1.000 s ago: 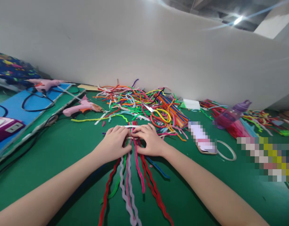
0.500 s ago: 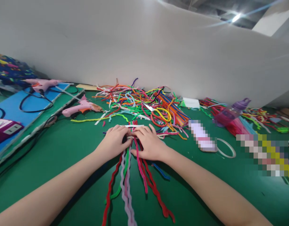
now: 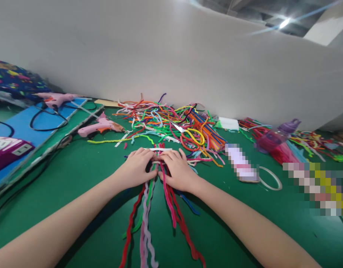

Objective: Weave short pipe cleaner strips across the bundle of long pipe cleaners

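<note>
My left hand (image 3: 137, 167) and my right hand (image 3: 177, 169) press side by side on a bundle of wavy pipe cleaners (image 3: 157, 208) that lies flat on the green table (image 3: 76, 175). The fingertips of both hands pinch the bundle near its far end, where a white strip (image 3: 161, 149) crosses it. Red, pink, lilac and green strands fan out from under the hands toward me. A blue strand (image 3: 189, 204) pokes out under my right wrist.
A big tangled heap of coloured pipe cleaners (image 3: 174, 124) lies just beyond the hands. Two pink glue guns (image 3: 100, 126) (image 3: 56, 98) and a blue board (image 3: 31, 123) with cables sit at left. A tape ring (image 3: 270, 178) and a purple bottle (image 3: 274, 137) are at right. A white wall panel stands behind.
The hands stay on the bundle with small finger shifts. The loose strands toward me have drawn a little closer together.
</note>
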Available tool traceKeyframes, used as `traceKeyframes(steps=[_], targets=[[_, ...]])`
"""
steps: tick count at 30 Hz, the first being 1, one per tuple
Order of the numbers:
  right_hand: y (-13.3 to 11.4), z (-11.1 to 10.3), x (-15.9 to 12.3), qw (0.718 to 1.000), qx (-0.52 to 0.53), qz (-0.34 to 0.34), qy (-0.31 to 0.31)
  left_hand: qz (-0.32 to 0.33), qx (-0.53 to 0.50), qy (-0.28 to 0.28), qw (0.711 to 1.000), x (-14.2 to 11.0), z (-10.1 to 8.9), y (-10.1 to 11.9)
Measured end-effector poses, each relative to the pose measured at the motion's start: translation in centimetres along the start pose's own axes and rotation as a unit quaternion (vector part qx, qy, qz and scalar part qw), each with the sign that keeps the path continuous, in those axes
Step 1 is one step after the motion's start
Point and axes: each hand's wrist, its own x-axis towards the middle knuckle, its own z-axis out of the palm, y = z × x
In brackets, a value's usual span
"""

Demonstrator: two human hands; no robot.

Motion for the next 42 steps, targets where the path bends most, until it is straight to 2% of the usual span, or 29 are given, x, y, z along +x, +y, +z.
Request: traceKeyframes(steps=[8, 16, 20, 28, 42], targets=[[-0.5, 0.8, 0.3, 0.997, 0.007, 0.043, 0.056, 0.01, -0.014, -0.01, 1.0, 0.0, -0.5, 0.0], [-0.3, 1.3, 0.5, 0.995, 0.026, 0.055, 0.079, 0.031, 0.019, -0.007, 0.999, -0.7, -0.9, 1.0], [-0.3, 1.4, 0.6, 0.994, 0.042, 0.064, 0.083, 0.045, 0.04, 0.002, 0.998, -1.0, -0.8, 1.2], [-0.1, 1.4, 0.6, 0.992, 0.063, 0.071, 0.078, 0.046, 0.042, -0.037, 0.997, -1.2, -1.1, 1.1], [-0.4, 0.9, 0.5, 0.995, 0.045, 0.061, 0.063, 0.047, 0.018, -0.026, 0.998, -1.1, -1.1, 0.7]])
